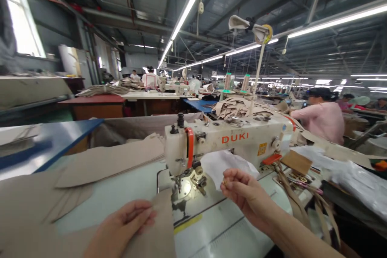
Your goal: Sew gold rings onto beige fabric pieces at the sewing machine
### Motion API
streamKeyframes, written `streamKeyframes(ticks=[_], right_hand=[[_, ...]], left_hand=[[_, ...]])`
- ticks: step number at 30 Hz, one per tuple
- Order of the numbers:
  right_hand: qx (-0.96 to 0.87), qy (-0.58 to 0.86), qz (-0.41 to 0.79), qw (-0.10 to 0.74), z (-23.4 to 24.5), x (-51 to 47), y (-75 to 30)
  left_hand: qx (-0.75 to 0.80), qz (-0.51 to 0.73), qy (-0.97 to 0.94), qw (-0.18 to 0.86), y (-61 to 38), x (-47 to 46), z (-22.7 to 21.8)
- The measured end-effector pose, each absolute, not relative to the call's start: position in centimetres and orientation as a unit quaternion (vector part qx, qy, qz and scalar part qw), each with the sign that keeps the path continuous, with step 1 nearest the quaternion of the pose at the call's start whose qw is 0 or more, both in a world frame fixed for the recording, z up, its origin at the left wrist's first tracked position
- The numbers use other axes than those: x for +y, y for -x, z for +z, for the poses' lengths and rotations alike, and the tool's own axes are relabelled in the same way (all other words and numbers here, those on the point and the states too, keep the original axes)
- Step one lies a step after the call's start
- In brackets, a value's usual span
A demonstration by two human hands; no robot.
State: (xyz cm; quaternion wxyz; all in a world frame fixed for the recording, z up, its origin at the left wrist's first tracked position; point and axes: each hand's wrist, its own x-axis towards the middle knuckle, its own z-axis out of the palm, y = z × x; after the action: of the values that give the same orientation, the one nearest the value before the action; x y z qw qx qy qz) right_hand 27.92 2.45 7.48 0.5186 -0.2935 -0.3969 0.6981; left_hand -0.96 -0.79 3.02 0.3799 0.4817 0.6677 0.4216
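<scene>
A white DUKI sewing machine stands on the pale table in front of me. My left hand lies on a beige fabric piece left of the needle, fingers pressed together flat on the cloth. My right hand is raised right of the presser foot, fingers pinched on a small golden item I cannot make out. A white cloth lies under the machine arm behind that hand.
Beige fabric stacks cover the left of the table. Beige strips, scissors and a brown card lie at the right. A person in pink sits at the right. More workers and tables fill the hall behind.
</scene>
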Motion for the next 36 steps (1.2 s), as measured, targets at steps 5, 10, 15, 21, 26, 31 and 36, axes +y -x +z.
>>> streamKeyframes(ticks=[5, 10, 15, 21, 26, 31, 36], right_hand=[[-0.317, 0.263, 0.790, 0.454, 6.3, 2.4, -24.9], [-0.307, 0.253, 0.815, 0.421, 5.6, 2.4, -23.0], [-0.353, 0.268, 0.799, 0.406, 4.8, 2.4, -21.1], [-0.462, 0.346, 0.704, 0.414, 2.6, 2.8, -18.2], [-0.536, 0.355, 0.653, 0.400, 2.2, 2.3, -16.5], [-0.582, 0.342, 0.617, 0.405, 2.3, 1.9, -16.2], [-0.583, 0.320, 0.616, 0.421, 1.7, 1.8, -16.3]], left_hand=[[0.621, 0.430, -0.507, 0.416, 0.5, -1.6, 3.0], [0.575, 0.463, -0.504, 0.449, 0.0, -1.7, 3.0], [0.546, 0.487, -0.498, 0.466, -0.4, -2.1, 3.1], [0.503, 0.489, -0.565, 0.434, -1.2, -3.4, 3.0], [0.531, 0.473, -0.604, 0.360, -1.5, -3.9, 3.1], [0.565, 0.451, -0.618, 0.308, -1.3, -3.9, 3.0], [0.576, 0.444, -0.619, 0.296, -1.4, -3.8, 2.7]])
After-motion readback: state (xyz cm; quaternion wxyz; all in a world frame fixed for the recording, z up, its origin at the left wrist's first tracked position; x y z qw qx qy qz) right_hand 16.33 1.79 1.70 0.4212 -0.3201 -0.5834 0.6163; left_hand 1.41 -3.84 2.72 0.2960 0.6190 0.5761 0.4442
